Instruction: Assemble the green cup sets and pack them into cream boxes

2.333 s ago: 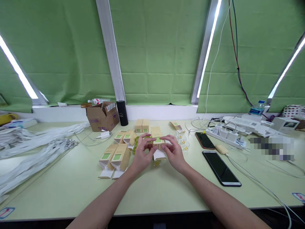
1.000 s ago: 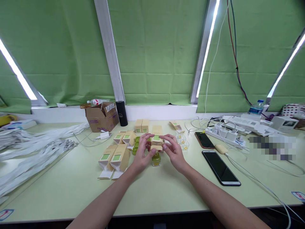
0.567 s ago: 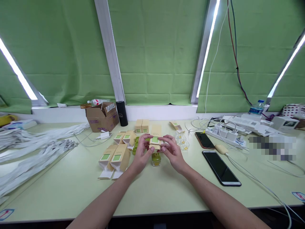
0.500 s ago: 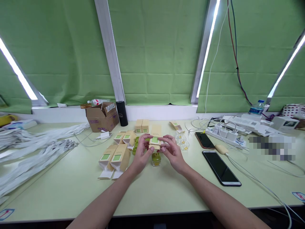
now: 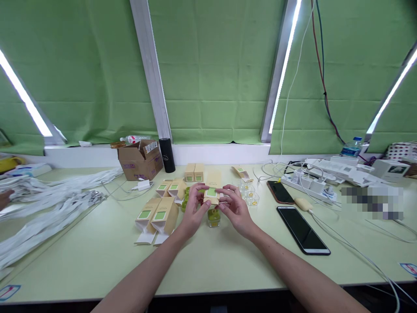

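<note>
A small tan carton [image 5: 211,195] with a green label is held between my two hands, its near end facing me. My left hand [image 5: 194,209] grips its left side with thumb and fingers. On the right side, the fingers of my right hand [image 5: 237,210] press against the carton. Just below it on the table stands a small jar [image 5: 214,218] with a green lid and clear base. More green-lidded jars [image 5: 185,199] show partly behind my left hand. To the left lie tan cartons [image 5: 165,213] with open flaps. Clear jar parts [image 5: 251,199] sit beyond my right hand.
At the back are closed cartons [image 5: 194,172], a cardboard box [image 5: 139,161] and a black cylinder [image 5: 167,155]. Two phones [image 5: 302,230], cables and a power strip [image 5: 308,186] occupy the right. White straps [image 5: 61,213] cover the left, where another person's hand [image 5: 4,199] shows.
The flap at the carton's near end has moved and now looks more closed. Both my hands stay nearly in place. Another person's hand has come in at the left edge.
</note>
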A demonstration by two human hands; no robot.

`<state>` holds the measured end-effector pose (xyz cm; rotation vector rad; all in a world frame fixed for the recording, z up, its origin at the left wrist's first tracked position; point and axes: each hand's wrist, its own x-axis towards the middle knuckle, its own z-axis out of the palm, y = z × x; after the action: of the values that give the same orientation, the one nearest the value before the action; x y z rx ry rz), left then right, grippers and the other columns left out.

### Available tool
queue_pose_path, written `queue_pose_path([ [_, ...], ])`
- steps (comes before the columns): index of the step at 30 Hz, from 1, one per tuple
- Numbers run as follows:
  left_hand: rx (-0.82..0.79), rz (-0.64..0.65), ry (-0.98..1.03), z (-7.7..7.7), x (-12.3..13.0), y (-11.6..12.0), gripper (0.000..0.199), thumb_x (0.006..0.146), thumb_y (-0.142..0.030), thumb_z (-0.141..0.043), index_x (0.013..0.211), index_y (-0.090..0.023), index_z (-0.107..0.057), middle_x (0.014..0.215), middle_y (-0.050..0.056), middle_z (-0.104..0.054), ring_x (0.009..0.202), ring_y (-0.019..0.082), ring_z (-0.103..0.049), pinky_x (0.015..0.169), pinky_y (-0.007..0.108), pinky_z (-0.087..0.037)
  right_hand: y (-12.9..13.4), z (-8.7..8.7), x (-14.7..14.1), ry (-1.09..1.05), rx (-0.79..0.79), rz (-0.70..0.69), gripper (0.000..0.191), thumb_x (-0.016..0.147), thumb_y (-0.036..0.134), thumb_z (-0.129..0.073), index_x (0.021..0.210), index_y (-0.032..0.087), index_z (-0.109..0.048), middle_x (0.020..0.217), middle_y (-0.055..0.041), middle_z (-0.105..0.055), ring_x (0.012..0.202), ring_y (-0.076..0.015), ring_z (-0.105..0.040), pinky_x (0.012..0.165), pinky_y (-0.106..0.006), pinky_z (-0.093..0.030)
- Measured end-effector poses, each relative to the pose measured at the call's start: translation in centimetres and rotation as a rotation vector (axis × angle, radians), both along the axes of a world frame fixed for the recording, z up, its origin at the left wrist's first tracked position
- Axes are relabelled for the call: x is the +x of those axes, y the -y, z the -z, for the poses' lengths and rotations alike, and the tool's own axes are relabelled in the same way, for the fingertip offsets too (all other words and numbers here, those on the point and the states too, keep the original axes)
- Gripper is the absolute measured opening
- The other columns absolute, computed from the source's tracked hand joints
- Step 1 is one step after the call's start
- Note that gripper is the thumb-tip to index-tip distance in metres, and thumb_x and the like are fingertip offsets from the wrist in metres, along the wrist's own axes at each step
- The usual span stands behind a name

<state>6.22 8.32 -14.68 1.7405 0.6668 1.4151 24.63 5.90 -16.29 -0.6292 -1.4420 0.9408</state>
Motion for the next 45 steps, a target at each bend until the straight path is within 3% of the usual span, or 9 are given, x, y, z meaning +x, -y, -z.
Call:
queue_pose_path([
  [29, 0.155, -0.092, -0.096, 0.36, -0.09, -0.13, 0.039, 0.095, -0.045, -0.069, 0.127, -0.026, -0.057, 0.146, 0.014, -0.04, 0.119, 0.027, -0.058, 0.094, 0.041, -0.053, -0.01, -0.15, -0.02, 0.052, 0.066, 0.093, 0.034, 0.097, 0.041, -0.072, 0.131, 0.036, -0.068, 0.135, -0.0059, -0.037, 0.088, -0.0115, -0.069, 0.091, -0.037, -0.062],
  [45, 0.248, -0.199, -0.127, 0.31, 0.24, -0.24, 0.028, 0.097, -0.038, -0.068, 0.119, -0.023, -0.061, 0.14, 0.014, -0.046, 0.094, 0.018, -0.06, 0.079, 0.034, -0.05, -0.45, 0.32, -0.02, 0.068, 0.052, 0.132, 0.032, 0.099, 0.042, -0.068, 0.131, 0.037, -0.069, 0.134, -0.0059, -0.039, 0.084, -0.0104, -0.068, 0.086, -0.036, -0.063],
])
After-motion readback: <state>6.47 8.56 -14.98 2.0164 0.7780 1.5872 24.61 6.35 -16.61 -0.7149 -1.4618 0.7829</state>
